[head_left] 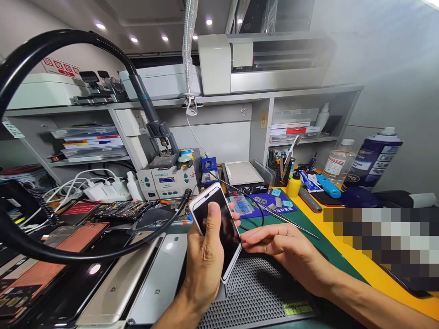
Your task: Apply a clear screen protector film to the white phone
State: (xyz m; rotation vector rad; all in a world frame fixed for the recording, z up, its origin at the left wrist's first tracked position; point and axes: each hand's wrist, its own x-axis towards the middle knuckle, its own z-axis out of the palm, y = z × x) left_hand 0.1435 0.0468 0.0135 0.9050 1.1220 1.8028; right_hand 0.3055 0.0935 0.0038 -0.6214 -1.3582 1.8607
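Note:
A white-framed smartphone [230, 228] with a dark screen is tilted up over the bench, its front facing me. My left hand [204, 256] wraps around it, thumb across the screen and fingertips showing past the far edge. At the phone's lower right edge, the fingers of my right hand [279, 244] are pinched together, touching or nearly touching it. Whatever those fingertips hold, if anything, is hidden. Beneath both hands lies a grey perforated mat [260, 292].
Several phones and phone parts lie at left, including a gold phone back [116, 283] and a silver one [161, 278]. A black hose [85, 256] loops over them from the hot air station [168, 180]. Tweezers [291, 222], a yellow bottle [293, 185] and a spray can [373, 160] stand or lie right.

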